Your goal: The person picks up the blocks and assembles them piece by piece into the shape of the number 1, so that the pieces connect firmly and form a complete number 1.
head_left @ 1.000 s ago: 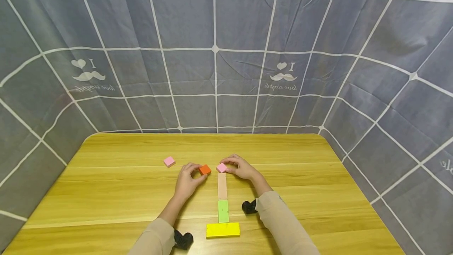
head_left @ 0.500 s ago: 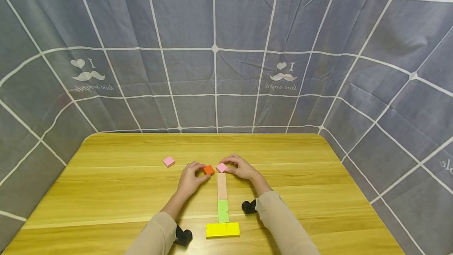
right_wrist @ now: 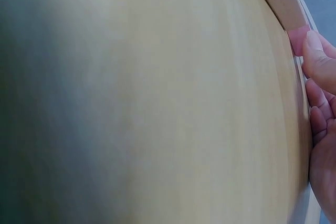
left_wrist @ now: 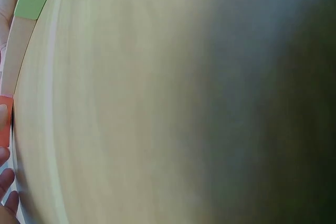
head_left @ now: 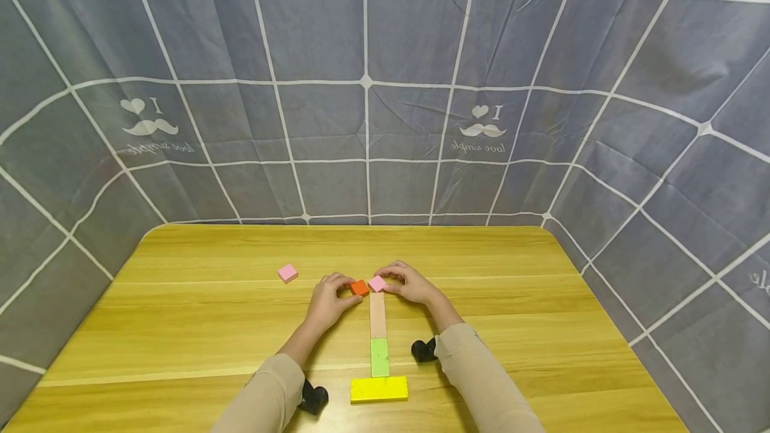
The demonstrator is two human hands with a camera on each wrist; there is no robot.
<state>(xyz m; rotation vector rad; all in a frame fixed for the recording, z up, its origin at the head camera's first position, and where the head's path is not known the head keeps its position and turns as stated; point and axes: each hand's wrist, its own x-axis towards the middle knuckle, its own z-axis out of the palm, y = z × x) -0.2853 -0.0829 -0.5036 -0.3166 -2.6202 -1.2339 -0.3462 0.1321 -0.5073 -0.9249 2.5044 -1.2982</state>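
Note:
My left hand (head_left: 327, 303) pinches an orange square block (head_left: 359, 287) between thumb and fingers, right beside a pink square block (head_left: 376, 283). My right hand (head_left: 412, 284) grips that pink block from its right side, turned cornerwise at the top of a column of blocks. Below it in the column lie a beige block (head_left: 377, 316), a light green block (head_left: 379, 357) and a yellow block (head_left: 379, 389) set crosswise. In the left wrist view the orange block (left_wrist: 6, 121) shows at the left edge under the fingers. The right wrist view shows the thumb (right_wrist: 317, 59) on the pink block (right_wrist: 298, 39).
A second pink square block (head_left: 287, 273) lies on the wooden table (head_left: 198, 326), to the left of the left hand. Black wrist-worn pieces (head_left: 424, 351) stick out by both sleeves. A grey checked curtain (head_left: 319, 119) hangs behind the table.
My left hand has moved the orange block rightward, up beside the pink block. The right hand and the column of blocks have kept their places.

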